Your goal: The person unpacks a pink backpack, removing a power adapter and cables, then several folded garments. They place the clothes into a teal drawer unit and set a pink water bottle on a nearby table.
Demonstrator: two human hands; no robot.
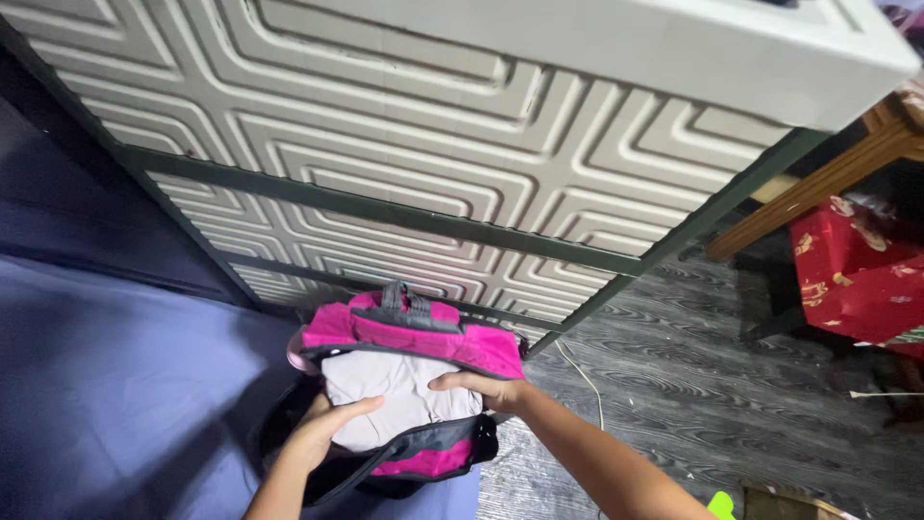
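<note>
A bright pink fabric backpack with grey trim and a grey webbing handle sits open at the edge of a blue-violet bedsheet, its mouth facing up toward the camera. Inside the opening lies a folded pale pinkish-white cloth, filling most of the space between the bag's pink top panel and its lower grey-edged rim.

Both hands are on that cloth. The left hand comes in from below, fingers spread and laid flat against the cloth's lower left side, thumb pointing across it. The right hand reaches in from the right, fingers curled over the cloth's upper right edge just under the bag's pink flap; it seems to grip the fold, though the fingertips are partly hidden, so a firm grasp cannot be confirmed.

Behind the backpack stands a tall cream panel moulded with nested square ridges, crossed by dark green metal bars. To the right is dark grey wood-grain flooring, with a thin pale cord trailing over it and a red patterned bundle of fabric beneath a wooden frame.
</note>
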